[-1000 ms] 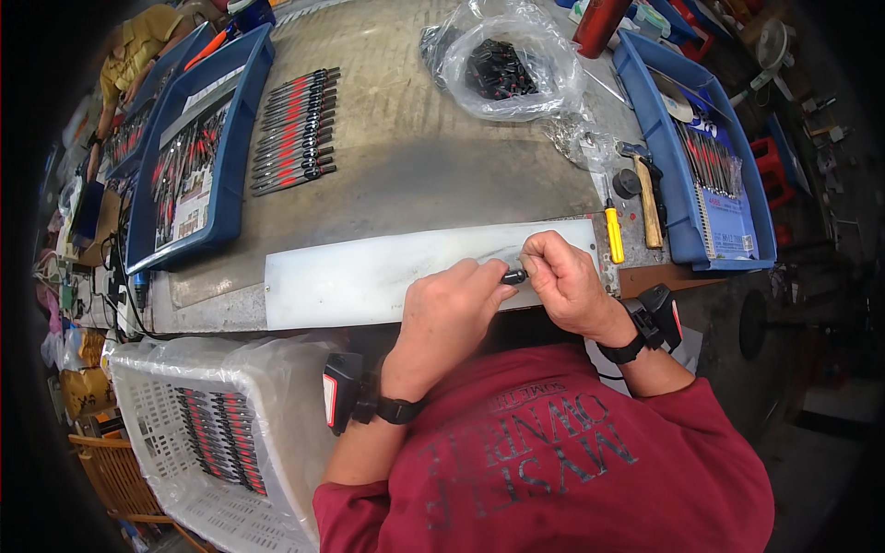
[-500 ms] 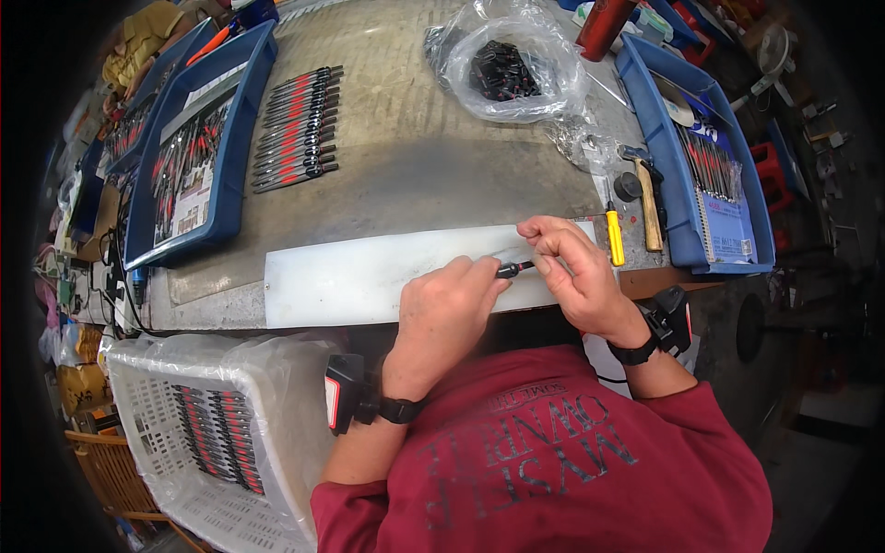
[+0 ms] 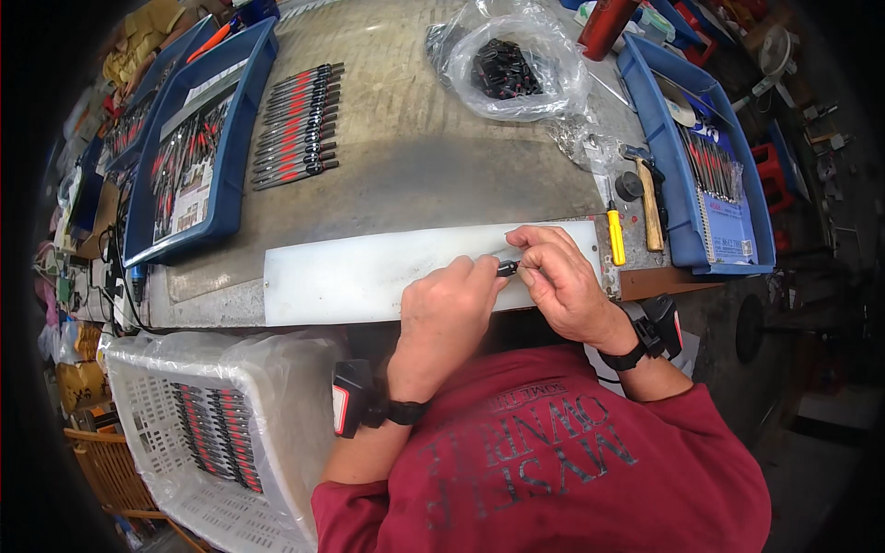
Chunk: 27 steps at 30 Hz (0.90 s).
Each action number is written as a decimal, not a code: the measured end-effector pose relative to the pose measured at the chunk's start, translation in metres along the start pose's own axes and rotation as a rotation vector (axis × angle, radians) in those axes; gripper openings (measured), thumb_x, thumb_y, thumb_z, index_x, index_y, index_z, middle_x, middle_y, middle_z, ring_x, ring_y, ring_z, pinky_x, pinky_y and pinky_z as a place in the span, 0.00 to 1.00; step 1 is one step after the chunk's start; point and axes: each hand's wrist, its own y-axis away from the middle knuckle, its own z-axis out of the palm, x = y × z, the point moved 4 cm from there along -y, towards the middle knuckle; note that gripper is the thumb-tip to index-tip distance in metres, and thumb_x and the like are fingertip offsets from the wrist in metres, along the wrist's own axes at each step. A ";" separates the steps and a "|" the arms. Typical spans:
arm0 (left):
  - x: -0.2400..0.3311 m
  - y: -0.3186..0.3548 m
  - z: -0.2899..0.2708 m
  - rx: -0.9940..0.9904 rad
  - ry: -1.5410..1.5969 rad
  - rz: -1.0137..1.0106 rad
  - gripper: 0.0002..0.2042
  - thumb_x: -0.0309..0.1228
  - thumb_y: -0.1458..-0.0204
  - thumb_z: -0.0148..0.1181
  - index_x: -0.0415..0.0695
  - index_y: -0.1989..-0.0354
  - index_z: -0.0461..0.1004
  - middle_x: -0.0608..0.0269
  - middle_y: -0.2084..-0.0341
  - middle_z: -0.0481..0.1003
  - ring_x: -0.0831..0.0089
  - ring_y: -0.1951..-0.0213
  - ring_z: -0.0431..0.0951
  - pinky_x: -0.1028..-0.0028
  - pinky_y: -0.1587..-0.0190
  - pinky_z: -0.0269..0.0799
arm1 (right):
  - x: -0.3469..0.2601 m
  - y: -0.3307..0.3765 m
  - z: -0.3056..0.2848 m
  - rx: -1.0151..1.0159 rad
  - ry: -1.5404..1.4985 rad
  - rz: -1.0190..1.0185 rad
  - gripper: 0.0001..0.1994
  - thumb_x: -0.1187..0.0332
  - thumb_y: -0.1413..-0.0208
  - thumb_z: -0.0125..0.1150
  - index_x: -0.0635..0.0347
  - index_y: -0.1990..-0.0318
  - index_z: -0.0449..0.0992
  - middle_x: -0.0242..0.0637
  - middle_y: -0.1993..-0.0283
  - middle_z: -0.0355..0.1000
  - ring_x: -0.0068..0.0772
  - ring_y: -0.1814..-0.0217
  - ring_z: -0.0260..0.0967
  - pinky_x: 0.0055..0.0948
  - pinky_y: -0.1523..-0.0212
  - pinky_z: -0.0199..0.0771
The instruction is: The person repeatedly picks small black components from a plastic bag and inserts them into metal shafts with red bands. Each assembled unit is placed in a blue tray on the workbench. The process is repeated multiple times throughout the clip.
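Left hand [image 3: 449, 301] clasps black rod [image 3: 507, 268] crosswise, pointing to right hand [image 3: 570, 288], whose grip's unclear.

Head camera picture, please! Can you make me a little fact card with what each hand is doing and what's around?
Left hand: grips a small black piece
Right hand: fingertips at that piece's right end
Under the hands: long white board
Tabletop, far left: row of slim red-and-black pieces
Tabletop, far side: clear bag of black parts
Tools on the right: yellow-handled screwdriver, wooden-handled hammer
Beside the person's left: white crate with more red-and-black pieces
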 end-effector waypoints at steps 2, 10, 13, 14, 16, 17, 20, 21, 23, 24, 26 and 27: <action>0.001 0.000 0.001 -0.002 -0.015 0.012 0.07 0.32 0.51 0.61 0.44 0.72 0.70 0.60 0.82 0.68 0.62 0.80 0.74 0.65 0.79 0.69 | 0.000 0.000 0.001 0.019 0.004 0.000 0.06 0.79 0.51 0.55 0.65 0.65 0.67 0.49 0.52 0.69 0.51 0.50 0.66 0.42 0.49 0.64; 0.001 0.001 0.002 -0.016 -0.065 0.004 0.08 0.32 0.53 0.64 0.45 0.67 0.73 0.61 0.81 0.70 0.62 0.81 0.73 0.66 0.79 0.68 | -0.004 -0.001 0.003 0.047 0.101 -0.054 0.07 0.79 0.54 0.55 0.64 0.66 0.68 0.47 0.54 0.70 0.50 0.52 0.67 0.41 0.52 0.63; 0.003 0.002 0.002 -0.017 -0.093 0.017 0.07 0.31 0.52 0.62 0.44 0.69 0.72 0.61 0.82 0.69 0.63 0.81 0.73 0.67 0.79 0.68 | -0.005 -0.001 0.004 0.050 0.132 -0.068 0.07 0.79 0.54 0.56 0.64 0.66 0.68 0.47 0.55 0.70 0.49 0.53 0.67 0.40 0.53 0.63; 0.004 0.002 0.002 -0.017 -0.100 0.027 0.07 0.31 0.51 0.61 0.44 0.71 0.70 0.61 0.82 0.68 0.63 0.80 0.73 0.67 0.79 0.69 | -0.005 -0.001 0.004 0.047 0.139 -0.070 0.07 0.79 0.54 0.56 0.64 0.66 0.68 0.47 0.55 0.70 0.49 0.53 0.67 0.40 0.54 0.62; 0.005 0.003 0.003 -0.013 -0.105 0.027 0.07 0.31 0.52 0.61 0.43 0.70 0.71 0.61 0.82 0.68 0.63 0.80 0.73 0.67 0.79 0.69 | -0.006 0.000 0.005 0.048 0.155 -0.066 0.07 0.78 0.54 0.56 0.64 0.66 0.68 0.46 0.56 0.71 0.49 0.54 0.67 0.40 0.54 0.63; 0.005 0.003 0.003 -0.010 -0.104 0.017 0.07 0.31 0.53 0.63 0.44 0.68 0.72 0.61 0.81 0.69 0.62 0.81 0.73 0.67 0.79 0.68 | -0.006 0.000 0.005 0.053 0.164 -0.059 0.07 0.78 0.54 0.57 0.64 0.66 0.68 0.46 0.56 0.71 0.49 0.54 0.67 0.40 0.53 0.63; 0.004 0.003 0.003 0.012 -0.088 0.003 0.09 0.30 0.54 0.65 0.44 0.65 0.74 0.60 0.81 0.70 0.62 0.81 0.74 0.67 0.79 0.68 | -0.002 -0.001 0.001 0.064 0.068 0.046 0.09 0.75 0.54 0.60 0.64 0.65 0.69 0.45 0.58 0.71 0.49 0.55 0.67 0.40 0.54 0.65; 0.003 0.003 0.003 0.028 -0.068 -0.002 0.09 0.30 0.54 0.65 0.44 0.65 0.75 0.60 0.80 0.70 0.62 0.81 0.74 0.67 0.79 0.68 | 0.001 -0.001 -0.001 0.066 0.016 0.094 0.10 0.74 0.54 0.61 0.64 0.64 0.69 0.44 0.58 0.71 0.49 0.55 0.67 0.40 0.54 0.66; 0.002 0.003 0.003 0.023 -0.024 -0.032 0.09 0.29 0.54 0.65 0.44 0.65 0.75 0.60 0.80 0.70 0.62 0.81 0.74 0.67 0.79 0.68 | 0.005 -0.002 -0.005 0.043 -0.067 0.192 0.11 0.72 0.53 0.63 0.65 0.63 0.70 0.45 0.59 0.71 0.48 0.56 0.68 0.38 0.55 0.68; 0.001 0.003 0.002 0.028 0.014 -0.049 0.09 0.28 0.55 0.65 0.44 0.64 0.75 0.60 0.80 0.71 0.61 0.81 0.73 0.67 0.79 0.68 | 0.007 -0.001 -0.007 0.032 -0.108 0.242 0.12 0.71 0.53 0.64 0.65 0.63 0.70 0.45 0.59 0.71 0.48 0.56 0.68 0.38 0.55 0.68; 0.000 0.003 0.002 0.027 0.025 -0.050 0.09 0.28 0.55 0.65 0.43 0.64 0.75 0.60 0.80 0.71 0.61 0.80 0.73 0.67 0.78 0.68 | 0.008 0.000 -0.009 -0.017 -0.132 0.283 0.12 0.70 0.52 0.64 0.66 0.61 0.71 0.46 0.59 0.71 0.47 0.56 0.69 0.36 0.56 0.69; 0.000 0.002 0.002 0.028 0.035 -0.051 0.09 0.28 0.55 0.65 0.43 0.64 0.75 0.60 0.80 0.71 0.61 0.80 0.73 0.67 0.78 0.68 | 0.009 0.000 -0.010 -0.040 -0.156 0.289 0.13 0.70 0.51 0.64 0.66 0.60 0.72 0.46 0.58 0.72 0.47 0.56 0.70 0.35 0.57 0.70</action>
